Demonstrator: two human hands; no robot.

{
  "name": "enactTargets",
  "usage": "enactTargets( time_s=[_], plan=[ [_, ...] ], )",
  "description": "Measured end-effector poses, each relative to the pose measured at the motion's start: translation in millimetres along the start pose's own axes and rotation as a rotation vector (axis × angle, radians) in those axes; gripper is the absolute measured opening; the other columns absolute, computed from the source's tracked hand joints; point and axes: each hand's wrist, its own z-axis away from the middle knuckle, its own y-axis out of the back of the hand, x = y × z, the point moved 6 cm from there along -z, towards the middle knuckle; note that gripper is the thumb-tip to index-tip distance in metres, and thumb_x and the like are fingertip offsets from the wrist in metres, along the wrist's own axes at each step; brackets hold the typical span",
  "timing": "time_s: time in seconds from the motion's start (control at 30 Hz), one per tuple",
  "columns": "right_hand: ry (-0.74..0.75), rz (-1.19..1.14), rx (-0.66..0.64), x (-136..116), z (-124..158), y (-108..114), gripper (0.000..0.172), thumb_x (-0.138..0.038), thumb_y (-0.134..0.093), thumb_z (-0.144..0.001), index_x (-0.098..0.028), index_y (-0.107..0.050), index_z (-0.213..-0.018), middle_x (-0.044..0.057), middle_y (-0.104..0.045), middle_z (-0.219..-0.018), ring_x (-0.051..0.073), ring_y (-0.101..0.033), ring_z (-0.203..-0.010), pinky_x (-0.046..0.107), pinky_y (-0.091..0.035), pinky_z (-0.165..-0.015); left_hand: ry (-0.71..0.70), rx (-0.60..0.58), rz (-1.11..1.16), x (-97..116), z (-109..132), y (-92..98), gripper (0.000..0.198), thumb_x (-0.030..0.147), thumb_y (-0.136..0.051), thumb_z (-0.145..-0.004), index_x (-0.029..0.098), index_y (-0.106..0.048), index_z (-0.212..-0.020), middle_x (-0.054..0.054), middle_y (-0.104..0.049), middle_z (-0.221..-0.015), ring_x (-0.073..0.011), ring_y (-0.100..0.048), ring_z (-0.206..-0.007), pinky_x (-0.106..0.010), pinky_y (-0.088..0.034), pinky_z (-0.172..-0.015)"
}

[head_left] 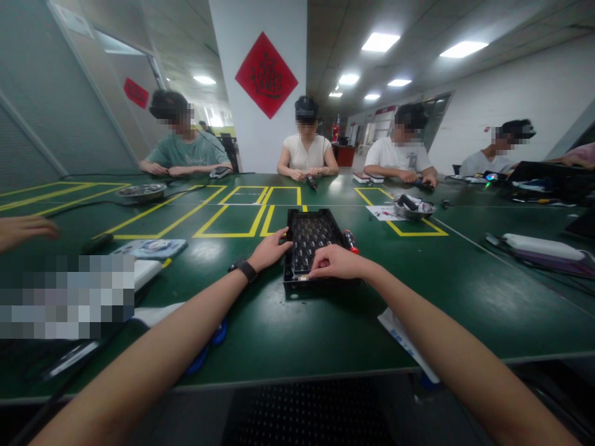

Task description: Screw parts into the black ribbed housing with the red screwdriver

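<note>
A black rectangular plastic tray [289,286] lies on the green table in front of me, with rows of small shiny pieces inside. My left hand [272,249] grips its left wall, with the fingertips at the rim. Over the near end of the tray, my right hand [335,262] is closed in a pinch, pointing down and left. A small pale strip [303,278] shows at the near edge beside those fingertips. Whatever is between the fingers is hidden. Just right of the tray lies a tool with a red and clear handle [351,240].
Metal bowls stand at the left [142,192] and right [414,209]. A patterned phone-like item [151,248] lies left, near scissors with blue handles [218,332]. A white packet [404,337] sits at the front edge. Another person's hand [28,230] reaches in from the left; several people sit opposite.
</note>
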Motion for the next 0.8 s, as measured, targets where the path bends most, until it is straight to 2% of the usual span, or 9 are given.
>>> enactTargets(
  time_s=[0.37,0.8],
  plan=[
    [-0.022,-0.025,-0.007,4,0,-2,0.036,-0.046,-0.061,-0.071,-0.012,-0.070,-0.077,0.003,-0.061,-0.070,0.010,-0.050,-0.060,0.022,-0.034,-0.055,-0.011,-0.021,-0.112,1,0,-2.3,0.059,0.043,-0.041,-0.084,0.013,-0.035,-0.135,-0.012,-0.050,-0.129,-0.0213,-0.049,-0.116,-0.032,-0.036,-0.099],
    [-0.007,-0.007,0.000,0,-1,-1,0.035,-0.045,-0.062,-0.070,-0.012,-0.070,-0.078,0.002,-0.058,-0.067,0.008,-0.047,-0.058,0.021,-0.033,-0.053,-0.002,0.000,-0.138,12,8,1.5,0.054,0.040,-0.037,-0.087,0.012,-0.037,-0.133,-0.013,-0.054,-0.124,-0.0207,-0.053,-0.111,-0.031,-0.039,-0.095]
  ],
)
